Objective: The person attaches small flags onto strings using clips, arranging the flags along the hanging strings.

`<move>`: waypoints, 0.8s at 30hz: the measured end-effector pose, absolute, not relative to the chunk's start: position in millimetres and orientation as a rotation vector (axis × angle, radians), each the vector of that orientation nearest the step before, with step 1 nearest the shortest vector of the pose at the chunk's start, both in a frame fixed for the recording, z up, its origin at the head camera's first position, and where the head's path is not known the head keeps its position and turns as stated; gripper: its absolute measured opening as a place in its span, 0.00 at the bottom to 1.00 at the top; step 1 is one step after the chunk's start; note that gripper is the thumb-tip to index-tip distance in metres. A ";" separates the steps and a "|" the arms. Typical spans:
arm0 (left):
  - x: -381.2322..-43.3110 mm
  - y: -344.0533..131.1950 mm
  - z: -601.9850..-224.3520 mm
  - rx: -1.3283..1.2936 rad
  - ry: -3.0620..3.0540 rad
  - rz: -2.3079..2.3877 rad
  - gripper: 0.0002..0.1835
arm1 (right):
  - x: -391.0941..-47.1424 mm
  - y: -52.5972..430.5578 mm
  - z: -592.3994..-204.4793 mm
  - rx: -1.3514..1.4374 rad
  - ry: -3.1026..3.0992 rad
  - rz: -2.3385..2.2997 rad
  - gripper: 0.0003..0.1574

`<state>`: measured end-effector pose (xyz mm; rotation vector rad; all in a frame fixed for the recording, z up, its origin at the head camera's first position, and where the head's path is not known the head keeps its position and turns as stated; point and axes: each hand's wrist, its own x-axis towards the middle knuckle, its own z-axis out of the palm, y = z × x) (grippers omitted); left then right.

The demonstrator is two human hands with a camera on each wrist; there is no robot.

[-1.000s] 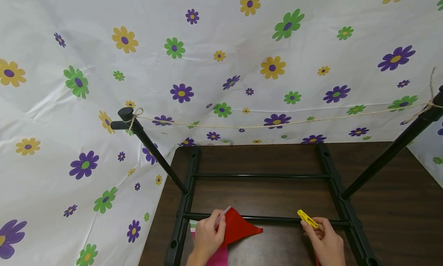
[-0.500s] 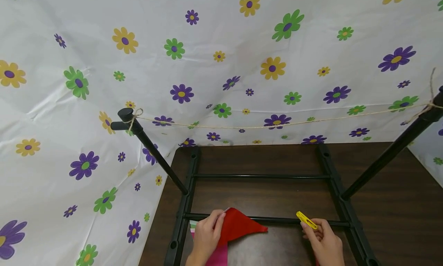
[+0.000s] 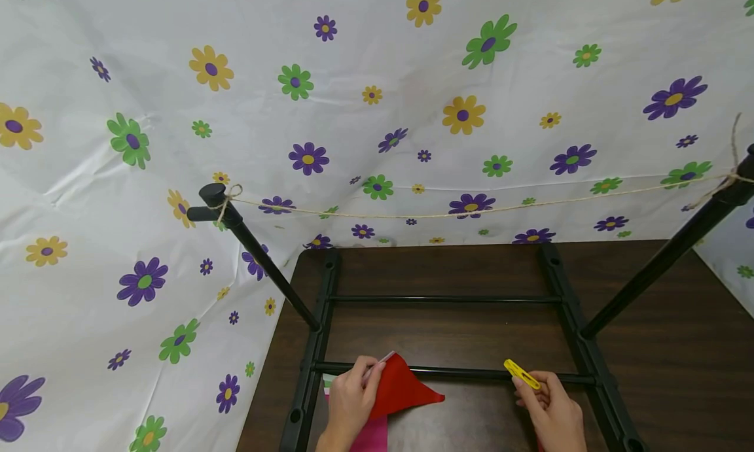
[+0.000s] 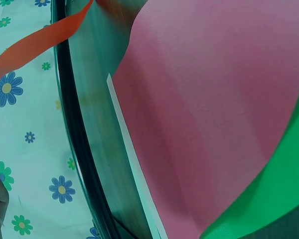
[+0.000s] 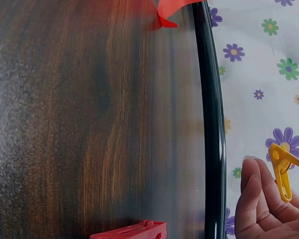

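In the head view my left hand [image 3: 350, 399] pinches the upper edge of a red sheet piece [image 3: 403, 388]. A pale edge shows between thumb and fingers, and the sheet narrows to a tip on the right. Low on the right, my right hand [image 3: 554, 409] pinches a yellow clothespin [image 3: 521, 375] between thumb and fingers. The right wrist view also shows that clothespin [image 5: 283, 172]. Beneath the left hand lies a pink sheet [image 3: 371, 435]. In the left wrist view the pink sheet [image 4: 204, 99] curves up beside a green sheet [image 4: 274, 199].
A thin string [image 3: 412, 215] runs between a left black post [image 3: 265, 262] and a right black post [image 3: 665, 262]. Both rise from a black frame [image 3: 442, 300] on the brown table [image 3: 442, 334]. A red clothespin [image 5: 132, 231] lies on the table. Flowered cloth [image 3: 235, 125] covers the back and left.
The tip of the red piece has swung a little right and then back left. Its pale edge went mostly out of sight and shows again. Both hands stay nearly still.
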<state>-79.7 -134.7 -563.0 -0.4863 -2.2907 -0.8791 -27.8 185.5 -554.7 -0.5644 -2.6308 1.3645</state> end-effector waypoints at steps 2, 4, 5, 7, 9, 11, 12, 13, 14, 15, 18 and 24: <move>-80.7 -135.3 -563.9 -0.496 -2.282 -0.861 0.09 | -27.9 186.0 -555.0 -0.563 -2.631 1.364 0.23; -81.6 -135.8 -564.8 -0.505 -2.269 -0.844 0.14 | -27.8 186.3 -555.5 -0.566 -2.632 1.363 0.23; -82.0 -135.9 -565.0 -0.509 -2.262 -0.839 0.16 | -27.7 186.5 -555.7 -0.569 -2.634 1.363 0.23; -82.7 -135.8 -565.1 -0.519 -2.249 -0.835 0.19 | -27.6 186.7 -555.9 -0.577 -2.635 1.361 0.23; -82.8 -135.6 -564.4 -0.524 -2.242 -0.837 0.16 | -27.5 186.6 -556.0 -0.583 -2.634 1.358 0.22; -82.8 -135.7 -564.0 -0.526 -2.243 -0.844 0.13 | -27.6 186.6 -556.3 -0.576 -2.631 1.352 0.22; -82.6 -135.7 -563.8 -0.528 -2.241 -0.847 0.11 | -27.7 186.4 -556.4 -0.571 -2.628 1.352 0.21; -82.3 -135.8 -563.6 -0.528 -2.242 -0.851 0.10 | -27.7 186.3 -556.6 -0.564 -2.627 1.351 0.21; -82.1 -135.9 -563.6 -0.527 -2.243 -0.852 0.09 | -27.6 186.1 -556.7 -0.557 -2.623 1.352 0.21; -82.0 -136.0 -563.6 -0.527 -2.243 -0.853 0.09 | -27.5 186.0 -556.9 -0.550 -2.620 1.353 0.20; -81.7 -136.2 -563.4 -0.529 -2.242 -0.853 0.08 | -27.0 185.7 -556.9 -0.536 -2.611 1.357 0.20; -81.0 -135.6 -561.9 -0.530 -2.259 -0.838 0.07 | -25.8 186.4 -557.1 -0.523 -2.608 1.344 0.19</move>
